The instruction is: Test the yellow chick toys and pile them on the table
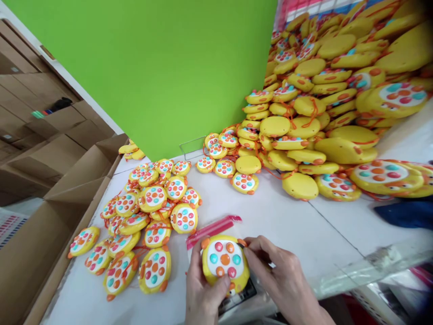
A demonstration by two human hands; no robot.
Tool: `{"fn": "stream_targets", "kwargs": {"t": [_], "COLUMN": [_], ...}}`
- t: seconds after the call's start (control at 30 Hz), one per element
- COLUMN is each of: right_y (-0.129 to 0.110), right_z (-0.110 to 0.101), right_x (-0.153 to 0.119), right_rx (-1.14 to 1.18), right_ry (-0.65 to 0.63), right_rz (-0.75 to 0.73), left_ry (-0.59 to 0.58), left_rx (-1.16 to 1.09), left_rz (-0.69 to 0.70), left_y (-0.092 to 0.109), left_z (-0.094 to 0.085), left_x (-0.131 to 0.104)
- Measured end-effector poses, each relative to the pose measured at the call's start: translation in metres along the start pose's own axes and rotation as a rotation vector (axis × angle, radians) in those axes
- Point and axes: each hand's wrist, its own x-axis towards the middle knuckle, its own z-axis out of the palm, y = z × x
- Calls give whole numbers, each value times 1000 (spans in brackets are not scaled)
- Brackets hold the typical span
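Observation:
My left hand (204, 289) grips a yellow animal-shaped toy (225, 258) near the table's front edge, thumb over its lower rim. Its white face with pink, orange and turquoise buttons is turned up towards me. At the toy's upper right corner, my right hand (279, 266) is closed with thumb and forefinger pinched by an orange foot. A small dark bit shows at those fingertips, too small to name. Under the toy lies a black object (249, 290), mostly covered. A clear bag with a pink-red strip (214, 229) is just behind the toy.
Several like toys lie in a loose pile (152, 198) on the left of the white table (216, 203). A tall heap (304, 108) of them rises at the right. A green panel (169, 67) stands behind; open cardboard boxes (64, 216) line the left edge.

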Motion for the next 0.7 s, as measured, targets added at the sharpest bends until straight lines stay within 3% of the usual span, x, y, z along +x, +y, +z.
{"fn": "stream_targets", "kwargs": {"t": [0.3,0.5,0.7], "right_y": [-8,-1,-1], "right_z": [-7,-8,-18], "right_x": [4,0,-2], "right_rx": [-26,-237,-344], "right_ry": [-121,-96,-73], "right_rz": [142,-19,-88], "left_ry": [-13,-101,-66], "left_rx": [117,138,106], "left_rz": [-8,-44,-53], "left_y": [-4,2,2], "left_z": [-5,1,3], "left_x": [1,-4,-4]}}
